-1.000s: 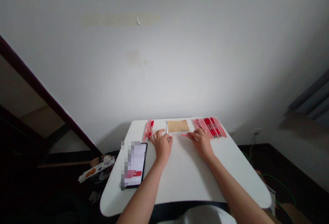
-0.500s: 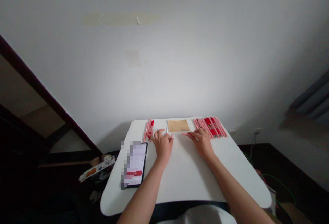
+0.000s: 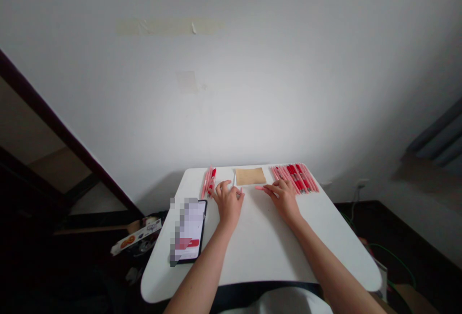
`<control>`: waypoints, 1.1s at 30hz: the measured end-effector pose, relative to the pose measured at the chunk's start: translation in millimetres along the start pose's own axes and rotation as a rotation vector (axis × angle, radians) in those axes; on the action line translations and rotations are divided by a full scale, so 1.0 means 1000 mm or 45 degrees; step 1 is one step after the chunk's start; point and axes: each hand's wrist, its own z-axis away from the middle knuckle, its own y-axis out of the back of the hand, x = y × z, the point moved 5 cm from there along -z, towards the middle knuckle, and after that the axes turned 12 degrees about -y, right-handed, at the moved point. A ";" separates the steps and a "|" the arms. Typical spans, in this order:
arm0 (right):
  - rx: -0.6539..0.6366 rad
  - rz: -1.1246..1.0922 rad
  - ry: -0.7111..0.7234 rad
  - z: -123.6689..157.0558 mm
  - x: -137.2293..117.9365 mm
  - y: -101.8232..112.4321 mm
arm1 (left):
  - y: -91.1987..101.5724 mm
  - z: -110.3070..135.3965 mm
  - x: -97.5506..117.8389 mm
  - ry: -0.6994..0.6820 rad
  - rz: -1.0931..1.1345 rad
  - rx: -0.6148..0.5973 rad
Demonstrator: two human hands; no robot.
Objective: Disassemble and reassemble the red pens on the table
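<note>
My left hand [image 3: 230,204] is over the middle of the white table, its thumb and index finger pinched on a small pink pen part [image 3: 241,191]. A thin white stick [image 3: 234,180] rises just beyond these fingers; whether they touch it I cannot tell. To the right, my right hand [image 3: 285,201] pinches another pink pen part [image 3: 259,188], whose tip points left toward my left hand. The two parts are apart. Behind both hands lies a flat tan ribbed piece [image 3: 250,176], like corrugated card.
Pink and red pens [image 3: 208,182] lie beyond my left hand. A longer row of pens [image 3: 296,178] lies at the table's back right. A phone [image 3: 191,230] rests left of my left forearm. The white table [image 3: 267,251] backs onto a wall [image 3: 231,88].
Almost nothing differs. The pink part in my left hand has tilted or shifted very slightly, and both hands stay in place.
</note>
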 end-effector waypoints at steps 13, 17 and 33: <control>-0.140 -0.037 0.099 0.003 -0.010 -0.002 | -0.003 -0.001 0.007 -0.052 0.180 -0.134; -0.207 -0.012 0.112 0.004 -0.011 -0.004 | -0.004 -0.001 0.009 -0.061 0.211 -0.184; -0.226 0.007 0.148 0.004 -0.014 -0.004 | -0.011 0.001 0.009 -0.074 0.213 -0.236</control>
